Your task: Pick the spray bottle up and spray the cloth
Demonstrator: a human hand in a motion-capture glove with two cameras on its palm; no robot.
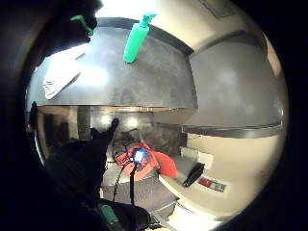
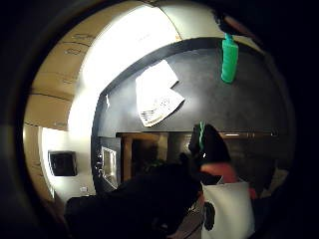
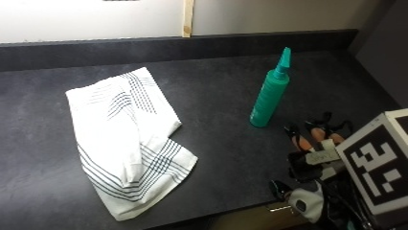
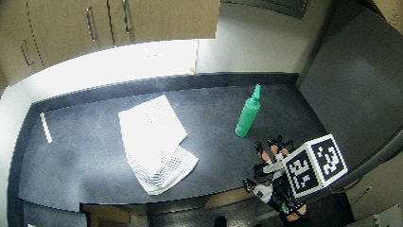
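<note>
1. Spray bottle (image 3: 269,98) stands upright on the dark surface (image 3: 217,143), toward its right side, nozzle tip up, untouched and ready to be taken around its body.
2. White striped cloth (image 3: 124,141) lies flat and partly folded well apart to the bottle's left, spread so that spray can land on it.
3. Gloved right hand (image 3: 315,148) hovers at the surface's near right edge, just short of the bottle, holding nothing; its fingers (image 3: 294,136) look spread and relaxed, pointing toward the bottle.
4. My read: the reach is only starting, and the upright bottle could tip if knocked at the neck.
</note>
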